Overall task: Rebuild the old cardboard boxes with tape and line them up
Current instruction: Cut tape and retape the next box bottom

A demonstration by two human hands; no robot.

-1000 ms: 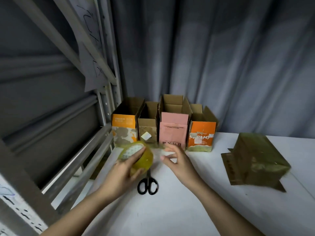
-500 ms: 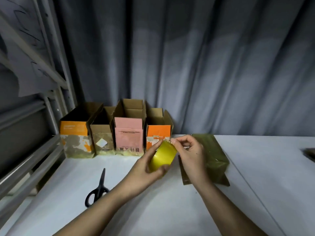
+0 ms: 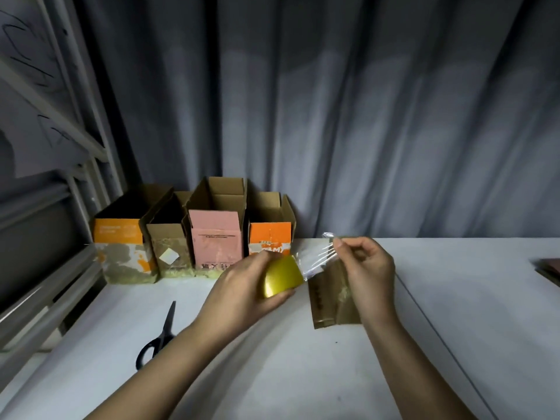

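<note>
My left hand [image 3: 242,291] grips a yellow roll of tape [image 3: 281,277] above the white table [image 3: 303,374]. My right hand [image 3: 365,271] pinches the free end of the clear tape strip [image 3: 315,259], stretched out from the roll to the right. A brown cardboard box [image 3: 325,298] wrapped in tape lies on the table, partly hidden behind my right hand. Several rebuilt boxes stand in a row at the back: an orange one [image 3: 121,244], a brown one [image 3: 168,247], a pink one [image 3: 215,237] and a small orange one [image 3: 269,237].
Black scissors [image 3: 157,338] lie on the table at the left. A grey metal rack [image 3: 45,207] runs along the left side. A grey curtain [image 3: 363,116] hangs behind the table. A flat dark piece of cardboard [image 3: 550,268] shows at the right edge.
My right hand has pulled the tape end away from the roll, so a clear strip now spans between my hands. Both hands sit slightly right of where they were.
</note>
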